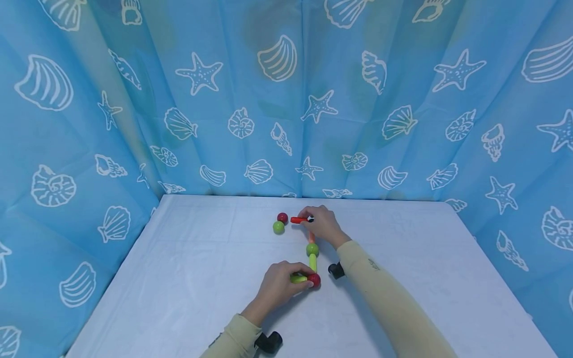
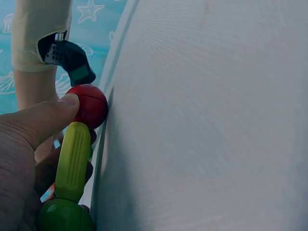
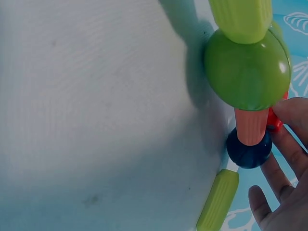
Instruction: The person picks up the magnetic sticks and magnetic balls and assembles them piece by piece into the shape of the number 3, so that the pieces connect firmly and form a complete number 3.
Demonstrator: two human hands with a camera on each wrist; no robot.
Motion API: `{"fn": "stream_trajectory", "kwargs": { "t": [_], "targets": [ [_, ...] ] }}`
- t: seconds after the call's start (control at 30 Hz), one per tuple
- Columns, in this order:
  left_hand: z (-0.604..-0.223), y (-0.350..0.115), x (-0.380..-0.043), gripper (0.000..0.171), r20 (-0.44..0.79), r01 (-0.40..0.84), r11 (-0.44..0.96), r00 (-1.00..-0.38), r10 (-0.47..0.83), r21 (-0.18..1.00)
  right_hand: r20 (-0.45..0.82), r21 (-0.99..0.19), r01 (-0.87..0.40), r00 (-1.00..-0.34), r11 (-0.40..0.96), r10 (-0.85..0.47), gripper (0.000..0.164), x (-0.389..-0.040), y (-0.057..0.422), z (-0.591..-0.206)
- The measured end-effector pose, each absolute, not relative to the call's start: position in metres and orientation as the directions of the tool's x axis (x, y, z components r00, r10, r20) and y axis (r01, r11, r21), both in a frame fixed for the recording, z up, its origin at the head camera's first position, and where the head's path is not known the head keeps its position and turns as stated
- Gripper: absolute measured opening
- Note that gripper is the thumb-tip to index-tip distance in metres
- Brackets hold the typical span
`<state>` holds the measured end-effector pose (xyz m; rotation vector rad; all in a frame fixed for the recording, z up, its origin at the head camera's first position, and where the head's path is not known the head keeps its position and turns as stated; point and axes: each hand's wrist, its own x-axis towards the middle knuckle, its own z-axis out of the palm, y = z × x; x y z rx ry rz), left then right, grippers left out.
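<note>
A chain of toy balls and rods runs along the white table. My left hand grips its near end, thumb pressed on a red ball. Beside that hand's palm, a yellow-green rod links the red ball to a green ball. From the red ball another yellow-green rod leads to a middle green ball, then an orange rod to a dark blue ball. At this ball my right hand pinches a red rod, which points left.
Left of the red rod, a loose red ball and a green ball sit close together. A further yellow-green rod lies by the blue ball. Behind the table hangs a blue shell-print curtain.
</note>
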<state>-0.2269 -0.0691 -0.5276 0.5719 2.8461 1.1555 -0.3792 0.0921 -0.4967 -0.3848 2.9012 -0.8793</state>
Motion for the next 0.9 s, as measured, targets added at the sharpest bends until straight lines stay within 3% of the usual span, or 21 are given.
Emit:
{"fn": "stream_trajectory", "kwargs": {
  "t": [0.9],
  "targets": [
    [-0.5306, -0.0688, -0.2282, 0.023, 0.123, 0.327, 0.667, -0.934, 0.334, 0.670, -0.040, -0.528, -0.199, -0.965, 0.825, -0.258, 0.025, -0.3791, 0.0949, -0.5012]
  ]
}}
